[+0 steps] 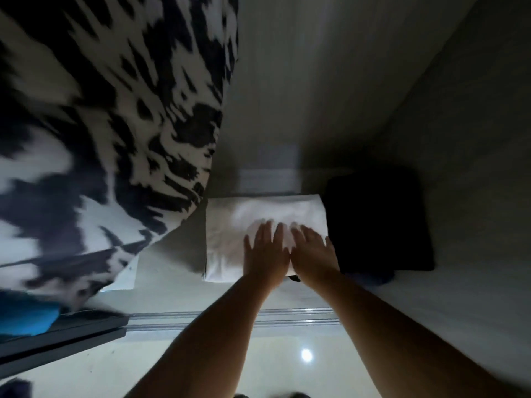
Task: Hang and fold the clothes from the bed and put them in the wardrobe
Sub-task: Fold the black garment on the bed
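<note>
A folded white garment [227,225] lies flat on the wardrobe floor [169,271]. My left hand [265,251] and my right hand [311,249] lie side by side on its near right part, fingers straight and pressing down on the cloth. A folded black garment [376,222] sits right beside the white one, touching its right edge. A black-and-white patterned garment [109,124] hangs at the left, its hem reaching down close to the wardrobe floor.
The wardrobe's side wall [465,139] rises at the right and its back wall [301,81] behind. A sliding-door track [230,320] runs along the front edge. A blue item [28,317] and a dark panel [63,337] are at the lower left. Glossy floor [287,363] lies below.
</note>
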Action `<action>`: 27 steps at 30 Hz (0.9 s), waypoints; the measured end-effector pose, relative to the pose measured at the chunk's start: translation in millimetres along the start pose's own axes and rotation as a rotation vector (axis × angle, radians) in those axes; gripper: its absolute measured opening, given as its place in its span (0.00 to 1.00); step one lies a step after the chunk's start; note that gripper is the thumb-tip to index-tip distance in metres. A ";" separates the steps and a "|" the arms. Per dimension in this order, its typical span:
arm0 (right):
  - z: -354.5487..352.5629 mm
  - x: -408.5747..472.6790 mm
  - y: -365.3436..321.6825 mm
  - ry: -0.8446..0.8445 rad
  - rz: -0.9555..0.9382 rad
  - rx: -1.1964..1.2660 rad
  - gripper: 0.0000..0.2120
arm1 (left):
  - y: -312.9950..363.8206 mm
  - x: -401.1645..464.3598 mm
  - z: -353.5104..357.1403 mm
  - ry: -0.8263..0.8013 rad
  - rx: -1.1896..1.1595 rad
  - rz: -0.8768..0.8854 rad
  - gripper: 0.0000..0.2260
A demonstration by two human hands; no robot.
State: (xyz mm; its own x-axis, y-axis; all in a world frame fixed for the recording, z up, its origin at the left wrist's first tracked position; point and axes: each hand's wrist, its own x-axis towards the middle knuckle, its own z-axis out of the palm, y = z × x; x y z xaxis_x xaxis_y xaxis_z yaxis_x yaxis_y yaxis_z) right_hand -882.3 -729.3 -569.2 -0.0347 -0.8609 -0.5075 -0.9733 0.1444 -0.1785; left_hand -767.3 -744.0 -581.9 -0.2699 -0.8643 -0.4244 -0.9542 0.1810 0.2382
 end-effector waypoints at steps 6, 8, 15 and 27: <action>-83.1 -119.0 -0.4 0.065 0.128 0.188 0.20 | 50.0 -99.7 -100.9 -0.059 -0.162 0.059 0.14; -108.0 -165.6 -0.4 0.073 0.171 0.226 0.21 | 62.0 -142.6 -135.8 -0.057 -0.164 0.086 0.12; -168.7 -284.3 15.3 0.150 0.338 0.347 0.19 | 86.2 -237.3 -209.8 -0.046 0.001 0.191 0.10; -221.6 -454.5 85.1 -0.136 0.465 0.501 0.17 | 232.6 -329.4 -272.0 -0.112 0.404 0.552 0.12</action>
State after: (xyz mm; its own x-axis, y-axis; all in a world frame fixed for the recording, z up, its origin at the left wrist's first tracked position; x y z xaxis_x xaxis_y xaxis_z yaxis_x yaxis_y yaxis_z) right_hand -999.8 -433.9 -166.9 -0.3620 -0.5911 -0.7208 -0.6412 0.7191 -0.2677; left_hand -865.2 -544.8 -149.0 -0.7208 -0.5455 -0.4276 -0.6406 0.7599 0.1105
